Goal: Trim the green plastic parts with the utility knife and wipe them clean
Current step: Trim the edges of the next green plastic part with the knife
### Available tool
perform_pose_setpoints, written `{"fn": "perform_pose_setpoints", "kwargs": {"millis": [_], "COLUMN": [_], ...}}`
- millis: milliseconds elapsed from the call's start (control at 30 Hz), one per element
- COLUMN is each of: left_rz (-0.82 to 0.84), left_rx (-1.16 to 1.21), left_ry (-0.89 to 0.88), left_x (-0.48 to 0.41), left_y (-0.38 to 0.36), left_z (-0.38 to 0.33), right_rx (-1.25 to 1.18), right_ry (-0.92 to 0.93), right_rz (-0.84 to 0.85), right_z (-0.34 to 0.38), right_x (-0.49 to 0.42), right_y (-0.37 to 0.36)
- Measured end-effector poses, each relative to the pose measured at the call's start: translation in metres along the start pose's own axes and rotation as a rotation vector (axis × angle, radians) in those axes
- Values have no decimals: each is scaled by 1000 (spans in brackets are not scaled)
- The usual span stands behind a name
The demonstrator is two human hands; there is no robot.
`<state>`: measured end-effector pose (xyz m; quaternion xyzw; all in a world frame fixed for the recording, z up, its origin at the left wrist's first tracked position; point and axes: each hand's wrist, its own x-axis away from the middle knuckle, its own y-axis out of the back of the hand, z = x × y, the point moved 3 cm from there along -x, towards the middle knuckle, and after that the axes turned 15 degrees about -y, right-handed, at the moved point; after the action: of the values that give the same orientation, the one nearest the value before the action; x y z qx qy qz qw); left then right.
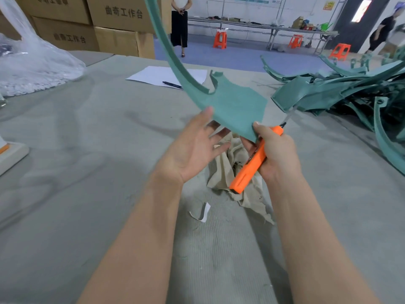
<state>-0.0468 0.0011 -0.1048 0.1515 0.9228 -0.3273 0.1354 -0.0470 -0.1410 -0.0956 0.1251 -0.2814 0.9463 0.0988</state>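
Note:
A curved green plastic part (232, 104) is raised above the grey table, its long arc running up and out of the frame's top. My left hand (192, 148) is spread open, palm up, its thumb touching the part's lower edge. My right hand (276, 152) grips an orange utility knife (252, 163) with the blade out, pointing up to the right, and its thumb pinches the part's bottom corner. A beige rag (232, 172) lies crumpled on the table under both hands.
A pile of green plastic parts (350, 93) fills the right side of the table (87, 172). A sheet of paper (162, 75) with a pen (173, 85) lies further back. A clear plastic bag (32, 62) and cardboard boxes (114, 20) stand at the left. People stand beyond.

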Motion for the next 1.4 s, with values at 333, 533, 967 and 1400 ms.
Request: {"fn": "perform_pose_setpoints", "kwargs": {"millis": [333, 533, 967, 1400], "left_rz": [-653, -628, -616, -554], "left_rx": [190, 216, 364, 426], "left_ry": [-137, -124, 48, 117], "left_x": [2, 4, 7, 7], "left_y": [21, 17, 10, 8], "left_z": [-5, -15, -12, -12], "right_rx": [247, 238, 896, 864], "right_ry": [127, 34, 649, 719], "right_rz": [-48, -104, -316, -269], "right_z": [7, 21, 8, 6], "right_x": [5, 2, 9, 7], "right_y": [1, 19, 4, 2]}}
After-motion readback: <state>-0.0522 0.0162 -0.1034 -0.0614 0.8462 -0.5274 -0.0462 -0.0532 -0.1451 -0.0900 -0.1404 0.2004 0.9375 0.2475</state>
